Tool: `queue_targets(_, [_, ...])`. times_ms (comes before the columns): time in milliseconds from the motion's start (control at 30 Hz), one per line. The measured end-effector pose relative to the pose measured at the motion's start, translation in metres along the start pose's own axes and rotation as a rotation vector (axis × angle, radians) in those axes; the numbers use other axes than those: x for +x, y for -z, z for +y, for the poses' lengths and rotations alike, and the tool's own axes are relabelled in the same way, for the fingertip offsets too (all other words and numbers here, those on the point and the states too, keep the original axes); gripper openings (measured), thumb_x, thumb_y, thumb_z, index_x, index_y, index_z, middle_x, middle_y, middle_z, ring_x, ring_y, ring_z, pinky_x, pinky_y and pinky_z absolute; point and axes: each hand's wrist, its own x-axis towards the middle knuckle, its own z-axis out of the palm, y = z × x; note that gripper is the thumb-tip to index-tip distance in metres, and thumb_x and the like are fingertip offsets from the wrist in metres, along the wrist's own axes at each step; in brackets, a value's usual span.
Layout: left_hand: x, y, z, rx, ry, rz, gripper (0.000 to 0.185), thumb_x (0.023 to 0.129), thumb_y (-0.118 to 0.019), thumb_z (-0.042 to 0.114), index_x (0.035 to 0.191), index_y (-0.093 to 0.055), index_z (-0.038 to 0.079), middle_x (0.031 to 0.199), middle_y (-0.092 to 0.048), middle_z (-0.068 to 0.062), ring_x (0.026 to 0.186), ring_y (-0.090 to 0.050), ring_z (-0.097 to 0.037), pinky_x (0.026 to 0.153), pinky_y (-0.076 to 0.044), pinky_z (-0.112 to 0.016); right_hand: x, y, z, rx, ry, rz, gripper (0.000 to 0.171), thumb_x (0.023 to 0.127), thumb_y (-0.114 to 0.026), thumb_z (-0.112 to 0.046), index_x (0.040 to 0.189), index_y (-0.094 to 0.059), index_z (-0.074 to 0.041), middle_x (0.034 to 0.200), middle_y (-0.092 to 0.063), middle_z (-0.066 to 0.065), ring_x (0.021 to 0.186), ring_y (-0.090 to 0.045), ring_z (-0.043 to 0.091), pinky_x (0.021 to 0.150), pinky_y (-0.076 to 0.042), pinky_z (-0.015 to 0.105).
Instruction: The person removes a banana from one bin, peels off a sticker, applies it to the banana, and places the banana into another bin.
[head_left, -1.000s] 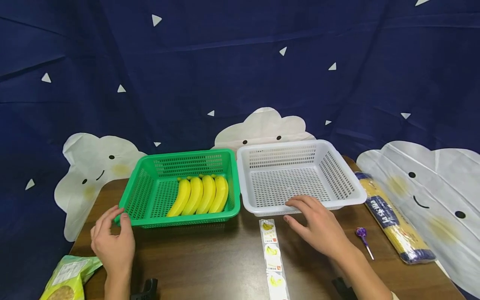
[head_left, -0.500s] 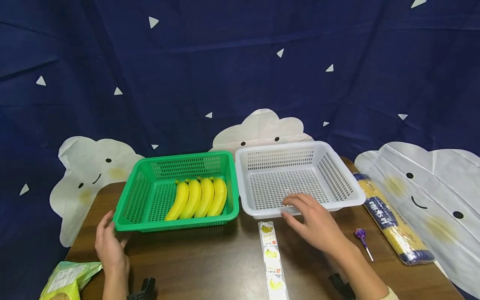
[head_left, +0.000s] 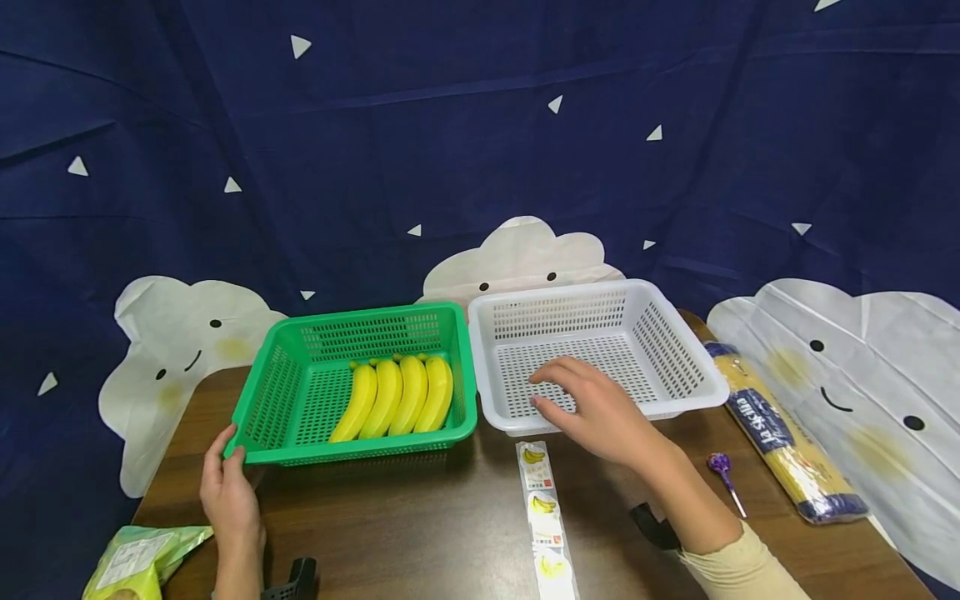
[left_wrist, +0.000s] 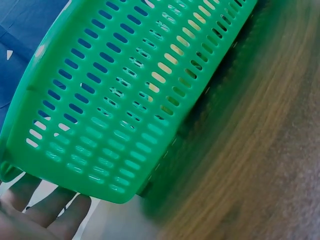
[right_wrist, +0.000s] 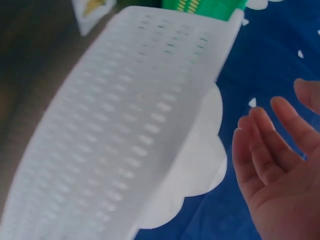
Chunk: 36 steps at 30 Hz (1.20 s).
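In the head view, my left hand (head_left: 231, 498) is at the near left corner of the green plastic basket (head_left: 360, 454), fingertips at its rim. The left wrist view shows fingers (left_wrist: 67, 215) extended against the short end of this basket. Several yellow bananas (head_left: 405, 398) lie side by side in its right half. My right hand (head_left: 596, 408) hovers over the near rim of the white plastic basket (head_left: 693, 400), holding nothing. Its fingers (right_wrist: 262, 150) are loosely bent and apart from the wall in the right wrist view.
A strip of banana stickers (head_left: 545, 517) lies on the brown table (head_left: 420, 525). To the right are a purple lollipop (head_left: 722, 468) and a bag of pasta (head_left: 783, 442). A green-yellow packet (head_left: 138, 560) sits at the front left. A dark blue cloud-patterned cloth (head_left: 390, 150) hangs behind.
My left hand has moved from above the green basket's corner down to its outer side and rim. My right hand has shifted left over the white basket. Both baskets stay in place.
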Motion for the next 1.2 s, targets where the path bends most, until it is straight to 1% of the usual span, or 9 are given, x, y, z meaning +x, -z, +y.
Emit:
queue_targets(167, [0.001, 0.000, -0.002, 0.013, 0.013, -0.006, 0.039, 0.103, -0.039, 0.026, 0.141, -0.050, 0.026, 0.153, -0.031, 0.001, 0.140, -0.018, -0.018, 0.113, -0.008, -0.047, 0.023, 0.003, -0.007, 0.036, 0.008, -0.054, 0.024, 0.092, -0.064, -0.036, 0.112, -0.066, -0.023, 0.110, -0.061, -0.011, 0.103, -0.057, 0.010, 0.088, -0.046, 0.036])
queue_targets(267, [0.001, 0.000, -0.004, 0.022, 0.024, -0.011, 0.039, 0.103, -0.039, 0.027, 0.141, -0.049, 0.027, 0.153, -0.030, 0.000, 0.141, -0.018, -0.020, 0.112, -0.009, -0.048, 0.039, 0.005, -0.012, 0.084, 0.007, -0.104, 0.027, 0.092, -0.064, -0.037, 0.112, -0.067, -0.020, 0.109, -0.063, -0.007, 0.100, -0.059, 0.014, 0.085, -0.048, 0.035])
queue_targets(433, [0.001, 0.000, -0.006, 0.014, 0.017, -0.016, 0.039, 0.103, -0.038, 0.028, 0.141, -0.049, 0.026, 0.152, -0.031, -0.003, 0.139, -0.021, -0.020, 0.112, -0.010, -0.048, 0.067, 0.003, -0.018, 0.157, -0.016, -0.200, 0.032, 0.092, -0.063, -0.037, 0.114, -0.068, -0.015, 0.107, -0.064, -0.007, 0.097, -0.060, 0.017, 0.082, -0.049, 0.033])
queue_targets(633, [0.003, 0.001, -0.005, 0.023, -0.013, -0.022, 0.039, 0.103, -0.040, 0.027, 0.140, -0.050, 0.023, 0.151, -0.034, -0.002, 0.137, -0.023, -0.018, 0.111, -0.013, -0.045, 0.099, -0.007, -0.021, 0.215, -0.032, -0.314, 0.036, 0.091, -0.064, -0.039, 0.114, -0.067, -0.012, 0.104, -0.065, -0.007, 0.092, -0.060, 0.010, 0.077, -0.051, 0.029])
queue_targets(733, [0.004, 0.002, -0.004, 0.024, -0.017, -0.025, 0.039, 0.103, -0.041, 0.027, 0.140, -0.050, 0.023, 0.151, -0.034, -0.001, 0.137, -0.022, -0.017, 0.111, -0.014, -0.045, 0.112, -0.013, -0.020, 0.224, -0.017, -0.352, 0.035, 0.091, -0.064, -0.037, 0.115, -0.067, -0.011, 0.103, -0.065, -0.005, 0.092, -0.060, 0.011, 0.077, -0.050, 0.028])
queue_targets(867, [0.004, 0.003, -0.003, 0.025, -0.013, -0.036, 0.039, 0.103, -0.041, 0.027, 0.140, -0.050, 0.024, 0.151, -0.033, -0.001, 0.138, -0.021, -0.018, 0.111, -0.013, -0.045, 0.124, -0.022, -0.020, 0.190, 0.027, -0.381, 0.034, 0.092, -0.063, -0.037, 0.114, -0.068, -0.012, 0.104, -0.066, -0.004, 0.093, -0.060, 0.013, 0.080, -0.049, 0.029])
queue_targets(967, [0.005, 0.003, -0.003, 0.021, -0.014, -0.036, 0.038, 0.103, -0.042, 0.027, 0.140, -0.051, 0.024, 0.151, -0.034, -0.002, 0.138, -0.023, -0.018, 0.111, -0.014, -0.045, 0.132, -0.030, -0.020, 0.164, 0.036, -0.392, 0.034, 0.092, -0.063, -0.037, 0.114, -0.069, -0.012, 0.105, -0.067, -0.004, 0.093, -0.061, 0.013, 0.080, -0.049, 0.029])
queue_targets(1033, [0.005, 0.003, -0.004, 0.025, -0.015, -0.037, 0.038, 0.103, -0.042, 0.028, 0.140, -0.051, 0.024, 0.151, -0.033, -0.001, 0.137, -0.023, -0.018, 0.111, -0.014, -0.046, 0.137, -0.035, -0.020, 0.162, 0.018, -0.387, 0.033, 0.092, -0.063, -0.036, 0.112, -0.070, -0.011, 0.103, -0.067, -0.004, 0.091, -0.061, 0.013, 0.078, -0.049, 0.028])
queue_targets(1200, [0.006, 0.005, -0.006, 0.020, -0.015, -0.031, 0.038, 0.102, -0.042, 0.029, 0.139, -0.051, 0.025, 0.151, -0.033, 0.000, 0.137, -0.022, -0.018, 0.112, -0.012, -0.046, 0.152, -0.047, -0.020, 0.161, -0.065, -0.342, 0.027, 0.091, -0.064, -0.033, 0.106, -0.071, -0.012, 0.096, -0.068, -0.005, 0.084, -0.061, 0.013, 0.074, -0.049, 0.029])
